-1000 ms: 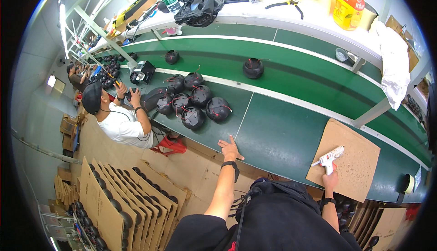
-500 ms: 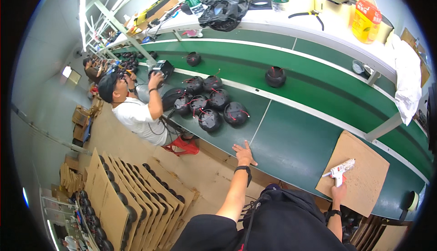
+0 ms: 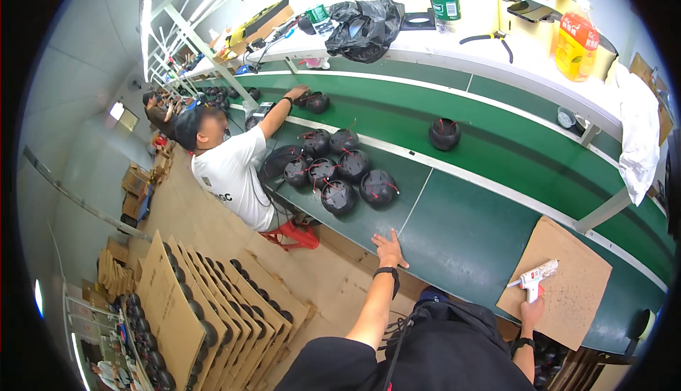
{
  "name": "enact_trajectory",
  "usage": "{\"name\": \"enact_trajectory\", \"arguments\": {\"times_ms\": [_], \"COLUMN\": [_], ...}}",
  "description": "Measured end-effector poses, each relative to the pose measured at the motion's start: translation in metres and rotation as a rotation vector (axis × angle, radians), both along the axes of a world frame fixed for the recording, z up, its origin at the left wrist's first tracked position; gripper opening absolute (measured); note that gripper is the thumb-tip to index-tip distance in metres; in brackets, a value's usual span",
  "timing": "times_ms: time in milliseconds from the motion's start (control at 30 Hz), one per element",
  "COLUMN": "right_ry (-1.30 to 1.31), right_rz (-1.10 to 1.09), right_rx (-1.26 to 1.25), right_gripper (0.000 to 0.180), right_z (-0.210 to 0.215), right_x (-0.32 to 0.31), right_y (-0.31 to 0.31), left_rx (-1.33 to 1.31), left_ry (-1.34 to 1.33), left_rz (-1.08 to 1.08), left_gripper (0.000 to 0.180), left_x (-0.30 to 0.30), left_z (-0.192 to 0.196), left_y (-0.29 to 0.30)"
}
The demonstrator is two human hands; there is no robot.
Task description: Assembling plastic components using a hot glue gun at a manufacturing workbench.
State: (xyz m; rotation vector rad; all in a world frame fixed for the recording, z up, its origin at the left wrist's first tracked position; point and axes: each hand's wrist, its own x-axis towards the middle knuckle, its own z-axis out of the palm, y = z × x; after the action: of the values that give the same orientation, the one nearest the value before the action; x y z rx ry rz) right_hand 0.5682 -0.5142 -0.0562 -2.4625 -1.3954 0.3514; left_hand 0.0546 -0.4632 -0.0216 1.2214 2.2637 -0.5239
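My left hand (image 3: 389, 250) lies with fingers spread at the near edge of the green worktop (image 3: 468, 231), holding nothing. In my right hand (image 3: 532, 311) is a white glue gun (image 3: 537, 277), gripped by its handle, its nozzle toward the upper right. It is over a brown cardboard sheet (image 3: 578, 292) that lies on the worktop and overhangs the front edge. Left of my left hand sit several round black housings (image 3: 379, 189) with thin red wires. One more black housing (image 3: 445, 134) stands on the green conveyor belt (image 3: 511, 160) beyond.
A co-worker in a white shirt (image 3: 237, 167) reaches over the belt at left, a hand at another black housing (image 3: 301, 97). A white shelf (image 3: 425, 50) above holds bottles, pliers (image 3: 489, 38) and a black bag (image 3: 365, 29). Cardboard dividers (image 3: 213, 306) with black parts stand lower left.
The co-worker's arm has stretched out to the belt, where a second black housing now shows at the hand. The whole view has shifted slightly; my hands keep about the same places on the worktop.
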Motion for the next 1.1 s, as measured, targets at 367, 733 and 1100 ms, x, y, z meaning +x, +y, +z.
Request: {"name": "enact_trajectory", "arguments": {"times_ms": [367,733,1100], "right_ry": [-0.025,-0.032,0.072], "right_rz": [-0.045,-0.036,-0.047], "right_rx": [-0.019,-0.026,-0.088], "right_gripper": [0.035,0.036,0.041], "right_z": [0.003,0.005,0.016], "right_x": [0.003,-0.003,0.0], "right_y": [-0.008,0.003,0.002], "left_rx": [0.036,-0.042,0.355], "left_ry": [0.009,-0.014,-0.569], "left_rz": [-0.01,-0.058,-0.048], "left_gripper": [0.15,0.151,0.059], "left_x": [0.004,-0.009,0.012], "left_z": [-0.003,-0.001,0.028], "left_y": [-0.003,0.003,0.141]}}
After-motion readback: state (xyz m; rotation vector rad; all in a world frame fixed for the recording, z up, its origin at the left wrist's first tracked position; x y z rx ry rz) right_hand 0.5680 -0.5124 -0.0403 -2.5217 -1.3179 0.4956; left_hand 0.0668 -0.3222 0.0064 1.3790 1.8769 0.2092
